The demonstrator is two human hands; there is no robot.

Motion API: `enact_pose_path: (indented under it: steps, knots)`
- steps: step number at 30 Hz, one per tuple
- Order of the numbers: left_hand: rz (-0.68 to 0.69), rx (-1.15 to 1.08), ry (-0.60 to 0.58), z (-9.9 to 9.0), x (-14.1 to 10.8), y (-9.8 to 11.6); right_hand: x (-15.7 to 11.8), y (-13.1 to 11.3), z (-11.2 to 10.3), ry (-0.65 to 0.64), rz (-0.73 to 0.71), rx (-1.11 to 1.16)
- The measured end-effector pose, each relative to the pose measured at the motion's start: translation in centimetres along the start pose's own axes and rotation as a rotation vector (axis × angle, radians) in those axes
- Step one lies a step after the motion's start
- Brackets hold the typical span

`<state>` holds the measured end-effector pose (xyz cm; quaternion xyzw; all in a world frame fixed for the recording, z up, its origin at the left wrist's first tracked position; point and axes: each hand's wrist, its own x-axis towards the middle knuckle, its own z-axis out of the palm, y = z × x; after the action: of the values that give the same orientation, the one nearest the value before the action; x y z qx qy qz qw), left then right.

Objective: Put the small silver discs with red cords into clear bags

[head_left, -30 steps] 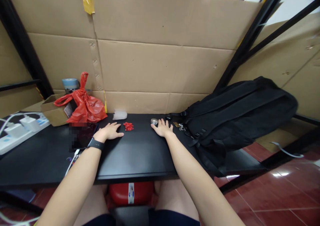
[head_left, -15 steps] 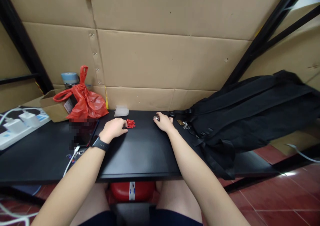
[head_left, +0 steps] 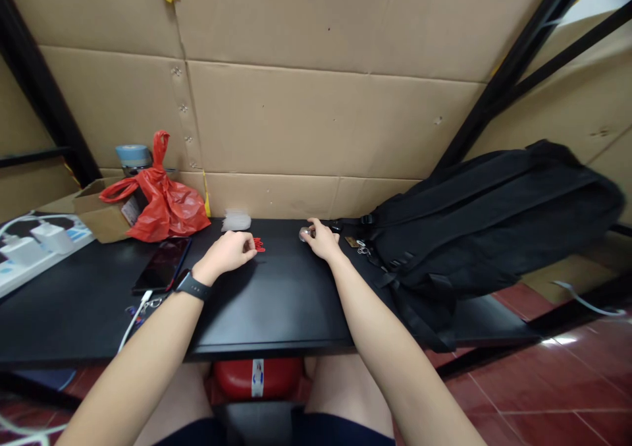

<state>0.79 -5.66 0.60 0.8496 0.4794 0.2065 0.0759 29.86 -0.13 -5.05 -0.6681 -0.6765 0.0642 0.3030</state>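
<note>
My left hand (head_left: 230, 252), with a dark watch (head_left: 193, 286) on its wrist, hovers at the black tabletop with thumb and fingers pinched together. Its fingertips are at the left edge of a small pile of red paper clips (head_left: 259, 244); whether a clip is between them is hidden. Farther right, my right hand (head_left: 324, 239) curls round a small, round, shiny, see-through object (head_left: 305, 234) on the table. The thumb and fingers touch its right side and cover part of it.
A translucent white packet (head_left: 236, 220) lies behind the left hand. Leftward are a red plastic bag (head_left: 168, 202), cardboard box (head_left: 101, 212), phone (head_left: 164, 265), white cable (head_left: 131, 327) and power strip (head_left: 49, 258). A black backpack (head_left: 488, 228) fills the right side. Cardboard (head_left: 296, 116) walls the back.
My left hand has drawn its fingers into a tighter pinch and covers more of the paper clips. More of the round object shows beside my right hand. The view has shifted slightly.
</note>
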Motion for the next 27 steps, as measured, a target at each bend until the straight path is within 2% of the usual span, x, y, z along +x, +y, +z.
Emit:
enact_pose_path:
  steps: [2, 5, 9, 13, 17, 21, 27]
  knots:
    - [0.050, -0.079, 0.033, -0.1, 0.1, 0.4, 0.0, -0.1, 0.0, 0.040, -0.033, 0.068]
    - [0.099, -0.154, 0.088, 0.2, 0.2, 0.9, -0.1, -0.9, 0.0, 0.063, -0.085, 0.288]
    - [0.119, -0.135, 0.122, 0.7, 0.5, 1.1, -1.1, -3.3, -0.2, -0.025, -0.173, 0.628]
    - [0.076, -0.131, 0.145, 0.4, 0.5, 1.3, -2.9, -6.5, -0.7, -0.136, -0.262, 0.848]
    - [0.103, -0.167, 0.243, 0.0, 0.5, 1.7, -4.2, -8.6, -0.8, -0.153, -0.329, 0.952]
    - [0.163, -0.204, 0.360, 0.4, 0.6, 1.9, -4.6, -9.3, -0.6, -0.142, -0.371, 0.995]
    - [0.221, -0.212, 0.400, 1.1, 0.8, 2.0, -4.8, -9.6, -1.1, -0.123, -0.400, 0.982]
